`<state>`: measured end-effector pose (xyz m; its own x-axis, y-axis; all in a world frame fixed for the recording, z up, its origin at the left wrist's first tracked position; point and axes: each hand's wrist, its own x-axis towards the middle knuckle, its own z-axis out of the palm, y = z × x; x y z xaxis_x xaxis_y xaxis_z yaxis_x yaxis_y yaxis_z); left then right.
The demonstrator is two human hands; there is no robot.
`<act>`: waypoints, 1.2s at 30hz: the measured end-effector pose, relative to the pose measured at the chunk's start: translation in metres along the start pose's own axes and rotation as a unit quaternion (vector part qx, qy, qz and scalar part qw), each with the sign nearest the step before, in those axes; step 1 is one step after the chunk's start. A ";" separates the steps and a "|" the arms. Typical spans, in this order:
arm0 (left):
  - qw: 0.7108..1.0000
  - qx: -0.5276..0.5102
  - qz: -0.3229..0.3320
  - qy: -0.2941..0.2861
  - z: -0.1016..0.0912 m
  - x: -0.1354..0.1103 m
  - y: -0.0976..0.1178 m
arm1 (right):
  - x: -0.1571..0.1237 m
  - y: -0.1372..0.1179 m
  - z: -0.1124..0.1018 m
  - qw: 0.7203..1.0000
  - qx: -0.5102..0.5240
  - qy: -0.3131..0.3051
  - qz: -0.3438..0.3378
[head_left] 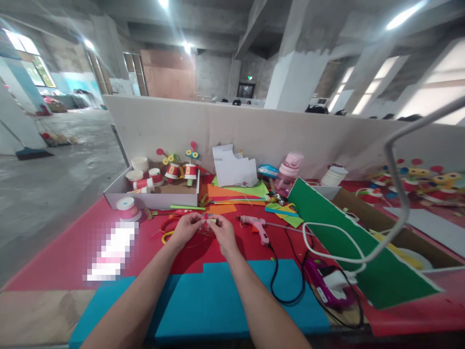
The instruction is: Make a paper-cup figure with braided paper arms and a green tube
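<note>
My left hand [188,228] and my right hand [224,234] meet over the red table cover, with fingertips almost touching. Between the thumb and fingers of my right hand is a small pale-green piece [211,221], perhaps paper. The left fingers are pinched together beside it; what they hold is too small to make out. Scissors [166,236] with a yellow and red handle lie partly hidden behind my left hand. To the right of my hands rests a pink hot glue gun [257,226], its black cord running toward the table's front.
A shallow box [152,199] at the back left holds paper cups and two cup figures. Coloured paper [222,194] lies behind my hands. On the right are a green panel [348,242], a purple power strip [329,286] and a white cable [336,259]. Blue sheet [203,300] covers the front.
</note>
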<state>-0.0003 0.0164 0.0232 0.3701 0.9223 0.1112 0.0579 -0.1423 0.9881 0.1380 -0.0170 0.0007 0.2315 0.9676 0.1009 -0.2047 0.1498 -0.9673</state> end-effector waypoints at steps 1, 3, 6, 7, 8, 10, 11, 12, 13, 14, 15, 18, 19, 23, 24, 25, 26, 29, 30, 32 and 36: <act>1.000 0.004 0.000 0.002 0.000 0.000 0.000 | 0.000 0.000 0.000 1.000 -0.002 -0.001 0.003; 1.000 0.010 -0.001 0.006 -0.001 0.000 -0.001 | 0.000 -0.001 0.000 1.000 -0.007 0.000 0.005; 1.000 0.008 -0.005 0.005 0.000 0.000 0.000 | -0.001 -0.001 0.000 1.000 -0.011 0.011 -0.007; 1.000 0.006 -0.006 0.002 0.000 0.000 0.000 | -0.001 -0.001 0.000 1.000 -0.011 0.014 -0.012; 1.000 0.004 -0.006 0.001 0.000 0.000 0.001 | 0.000 0.000 0.000 1.000 -0.011 0.015 -0.014; 1.000 0.004 -0.005 0.000 0.000 0.000 0.002 | 0.000 0.000 0.000 1.000 -0.011 0.009 -0.008; 1.000 0.007 -0.005 0.002 0.000 -0.001 0.003 | 0.000 -0.001 0.000 1.000 -0.009 0.006 -0.002; 1.000 0.009 -0.006 0.003 0.000 -0.001 0.003 | 0.000 -0.001 0.000 1.000 -0.006 0.004 0.004; 1.000 0.011 -0.007 0.004 0.000 -0.001 0.003 | 0.000 -0.002 0.000 1.000 -0.004 0.003 0.009; 1.000 0.012 -0.009 0.004 0.000 -0.001 0.003 | 0.000 -0.003 0.000 1.000 -0.003 0.003 0.011; 1.000 0.012 -0.011 0.003 0.000 -0.001 0.003 | -0.001 -0.003 0.000 1.000 -0.004 0.003 0.012; 1.000 0.000 -0.012 0.001 0.000 -0.001 0.003 | -0.001 -0.005 0.000 1.000 -0.010 0.003 0.007; 1.000 -0.004 -0.011 0.001 0.000 -0.001 0.003 | -0.001 -0.005 0.000 1.000 -0.009 0.002 0.007; 1.000 0.004 -0.004 0.003 -0.001 -0.001 0.003 | -0.002 -0.007 0.001 1.000 -0.008 -0.002 0.011; 1.000 0.009 -0.003 0.004 -0.001 -0.001 0.004 | -0.002 -0.007 0.001 1.000 -0.011 -0.002 0.010; 1.000 0.010 -0.003 0.005 -0.001 -0.001 0.004 | -0.003 -0.007 0.001 1.000 -0.015 0.000 0.008; 1.000 0.008 -0.005 0.005 -0.001 -0.002 0.004 | -0.003 -0.008 0.001 1.000 -0.019 0.002 0.005; 1.000 -0.002 -0.010 0.001 -0.001 -0.001 0.002 | -0.003 -0.009 0.002 1.000 -0.027 0.006 -0.006; 1.000 -0.003 -0.008 0.001 -0.001 -0.001 0.002 | -0.003 -0.009 0.002 1.000 -0.025 0.007 -0.007; 1.000 0.001 0.001 0.005 -0.001 -0.001 0.001 | -0.003 -0.009 0.002 1.000 -0.016 0.009 -0.004; 1.000 0.017 0.005 0.016 -0.002 -0.001 0.001 | -0.002 -0.008 0.001 1.000 -0.011 0.002 0.002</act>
<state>-0.0022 0.0159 0.0245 0.3401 0.9321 0.1243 0.0860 -0.1625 0.9830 0.1381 -0.0199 0.0082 0.2352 0.9672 0.0964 -0.1839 0.1416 -0.9727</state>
